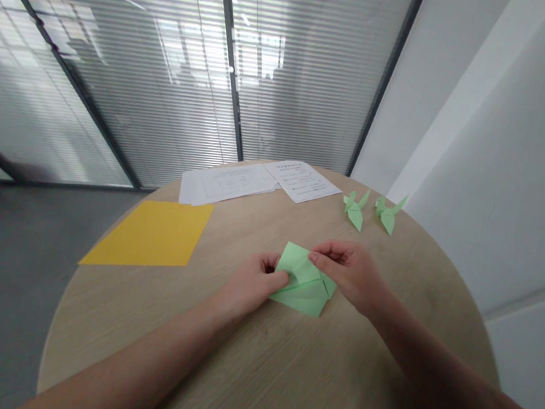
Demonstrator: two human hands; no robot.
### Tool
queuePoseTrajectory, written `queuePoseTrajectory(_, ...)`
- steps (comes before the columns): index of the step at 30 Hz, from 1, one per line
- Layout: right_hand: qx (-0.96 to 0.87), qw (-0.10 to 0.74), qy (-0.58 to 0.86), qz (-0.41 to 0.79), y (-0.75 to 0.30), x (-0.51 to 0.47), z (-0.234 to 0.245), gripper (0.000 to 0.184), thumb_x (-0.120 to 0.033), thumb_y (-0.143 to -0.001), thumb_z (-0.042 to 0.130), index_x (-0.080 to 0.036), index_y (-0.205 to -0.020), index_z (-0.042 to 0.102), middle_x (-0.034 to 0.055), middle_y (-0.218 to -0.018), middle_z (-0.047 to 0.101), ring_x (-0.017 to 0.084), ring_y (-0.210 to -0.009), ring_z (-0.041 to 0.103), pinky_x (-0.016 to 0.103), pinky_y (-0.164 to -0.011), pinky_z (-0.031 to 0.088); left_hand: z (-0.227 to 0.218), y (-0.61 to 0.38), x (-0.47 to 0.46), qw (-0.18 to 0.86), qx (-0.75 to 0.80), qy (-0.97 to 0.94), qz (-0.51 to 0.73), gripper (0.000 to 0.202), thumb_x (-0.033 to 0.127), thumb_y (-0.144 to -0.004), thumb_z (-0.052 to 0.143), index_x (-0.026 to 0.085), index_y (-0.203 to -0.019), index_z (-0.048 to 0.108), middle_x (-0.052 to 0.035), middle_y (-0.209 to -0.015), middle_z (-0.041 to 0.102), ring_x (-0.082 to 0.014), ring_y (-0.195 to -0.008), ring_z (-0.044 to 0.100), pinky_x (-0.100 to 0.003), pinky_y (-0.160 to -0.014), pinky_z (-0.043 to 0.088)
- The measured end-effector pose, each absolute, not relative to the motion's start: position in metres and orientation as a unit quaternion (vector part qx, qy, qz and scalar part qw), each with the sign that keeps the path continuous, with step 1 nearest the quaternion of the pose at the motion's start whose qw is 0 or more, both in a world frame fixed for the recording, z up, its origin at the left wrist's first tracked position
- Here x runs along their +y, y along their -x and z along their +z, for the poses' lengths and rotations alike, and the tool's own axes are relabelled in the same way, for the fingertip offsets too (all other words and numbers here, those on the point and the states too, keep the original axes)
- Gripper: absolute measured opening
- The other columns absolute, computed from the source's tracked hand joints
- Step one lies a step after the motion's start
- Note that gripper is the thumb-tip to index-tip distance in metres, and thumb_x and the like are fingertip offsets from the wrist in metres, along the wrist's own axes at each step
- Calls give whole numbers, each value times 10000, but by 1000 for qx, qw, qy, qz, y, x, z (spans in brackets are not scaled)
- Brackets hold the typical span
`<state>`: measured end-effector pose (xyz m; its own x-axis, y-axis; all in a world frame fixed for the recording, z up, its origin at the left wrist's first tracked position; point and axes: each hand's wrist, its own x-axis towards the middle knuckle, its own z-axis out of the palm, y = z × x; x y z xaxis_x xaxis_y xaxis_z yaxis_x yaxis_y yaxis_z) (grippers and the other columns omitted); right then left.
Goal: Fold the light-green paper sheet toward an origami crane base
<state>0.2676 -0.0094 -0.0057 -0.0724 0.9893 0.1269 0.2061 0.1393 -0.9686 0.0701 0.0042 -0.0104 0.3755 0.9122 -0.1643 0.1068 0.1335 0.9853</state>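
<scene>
A partly folded sheet of light green origami paper [300, 294] lies between my hands, low over the middle of the round table. My left hand [259, 276] grips its left edge, thumb on top and the other fingers curled beside or beneath it. At the upper right edge, my right hand [346, 268] pinches the paper between thumb and fingertips. Creases and a folded flap show on the paper's right side. Two folded green paper cranes, a left one [355, 211] and a right one [388, 215], stand farther back on the right.
On the left of the wooden table [237, 368] lies a flat yellow sheet [154, 235]. White papers [229, 184] and a printed sheet [301, 180] rest along the far edge. Behind are glass panels with blinds [306, 105]; a white wall [513, 157] rises on the right.
</scene>
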Motion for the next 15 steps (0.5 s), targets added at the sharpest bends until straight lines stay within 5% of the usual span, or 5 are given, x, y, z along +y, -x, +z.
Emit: queuePoseTrajectory(15, -540, 518, 514, 419, -287, 6, -5, 266, -451, -704, 805, -198, -774, 758, 61, -771, 745, 194, -688, 641, 320, -632, 500, -13, -68, 9, 576, 479, -567, 342, 169, 322, -613, 617, 222, -596, 482, 60, -535, 462, -115, -519, 461, -234, -520, 317)
